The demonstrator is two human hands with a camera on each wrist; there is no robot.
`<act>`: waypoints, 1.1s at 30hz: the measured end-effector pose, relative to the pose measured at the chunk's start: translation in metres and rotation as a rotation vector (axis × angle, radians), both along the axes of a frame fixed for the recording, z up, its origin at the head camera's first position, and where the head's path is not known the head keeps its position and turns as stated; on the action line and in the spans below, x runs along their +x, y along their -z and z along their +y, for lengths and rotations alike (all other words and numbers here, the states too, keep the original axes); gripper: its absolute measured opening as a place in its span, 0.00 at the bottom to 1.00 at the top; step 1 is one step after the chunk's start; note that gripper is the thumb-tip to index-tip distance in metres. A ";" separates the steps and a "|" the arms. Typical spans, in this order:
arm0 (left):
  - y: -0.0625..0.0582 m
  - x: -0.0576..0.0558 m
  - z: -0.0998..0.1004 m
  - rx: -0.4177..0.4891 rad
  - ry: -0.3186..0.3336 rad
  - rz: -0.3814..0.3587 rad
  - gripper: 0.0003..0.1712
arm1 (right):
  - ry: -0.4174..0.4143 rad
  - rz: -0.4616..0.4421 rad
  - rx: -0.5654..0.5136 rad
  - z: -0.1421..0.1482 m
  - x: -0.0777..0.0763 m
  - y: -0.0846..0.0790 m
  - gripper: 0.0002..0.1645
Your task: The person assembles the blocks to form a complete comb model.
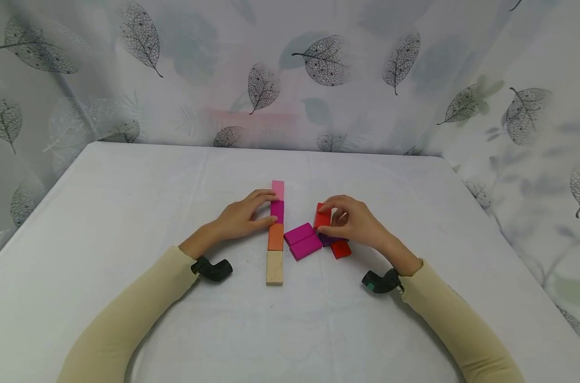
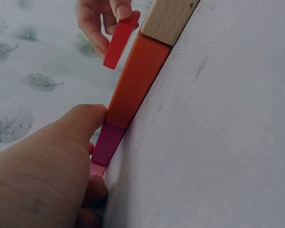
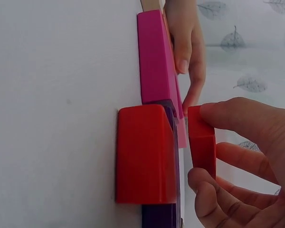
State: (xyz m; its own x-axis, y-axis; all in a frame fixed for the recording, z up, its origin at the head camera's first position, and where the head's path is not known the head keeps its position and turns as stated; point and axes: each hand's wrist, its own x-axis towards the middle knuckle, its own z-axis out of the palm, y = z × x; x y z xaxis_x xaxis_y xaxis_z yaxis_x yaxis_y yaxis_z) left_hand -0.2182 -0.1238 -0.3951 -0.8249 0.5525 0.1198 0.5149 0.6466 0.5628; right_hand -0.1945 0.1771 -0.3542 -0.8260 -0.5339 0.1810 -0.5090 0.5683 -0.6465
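My left hand [image 1: 242, 215] rests against the left side of a straight row of blocks, its thumb and fingers touching near the magenta block [image 1: 277, 211]. Beyond that block lies a light pink block [image 1: 278, 189]; on the near side come an orange block [image 1: 276, 237] and a plain wooden block [image 1: 274, 267]. Between thumb and fingertips, my right hand [image 1: 354, 222] pinches a red block [image 3: 203, 142], raised above the table. Below it are a purple block [image 1: 327, 240], partly hidden, and another red block [image 3: 145, 156]. Two magenta blocks [image 1: 303, 241] lie side by side next to them.
A white cloth covers the table [image 1: 199, 324]. Its far edge meets a leaf-patterned curtain [image 1: 184, 80]. Dark curved devices [image 1: 215, 269] stick out from both sleeves at the wrists.
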 end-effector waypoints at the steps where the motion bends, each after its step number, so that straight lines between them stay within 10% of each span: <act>1: 0.000 0.000 0.000 0.000 0.000 0.000 0.32 | -0.003 0.003 0.005 0.000 0.000 0.000 0.22; 33: 0.000 0.000 0.000 0.002 0.001 -0.007 0.33 | -0.065 -0.016 0.025 -0.013 0.015 -0.011 0.24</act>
State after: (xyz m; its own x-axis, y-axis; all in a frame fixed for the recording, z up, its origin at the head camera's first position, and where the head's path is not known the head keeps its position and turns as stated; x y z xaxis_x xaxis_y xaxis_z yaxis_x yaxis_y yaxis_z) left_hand -0.2185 -0.1238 -0.3955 -0.8253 0.5529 0.1153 0.5114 0.6450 0.5678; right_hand -0.1794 0.1637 -0.3429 -0.7921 -0.5905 0.1543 -0.5351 0.5504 -0.6408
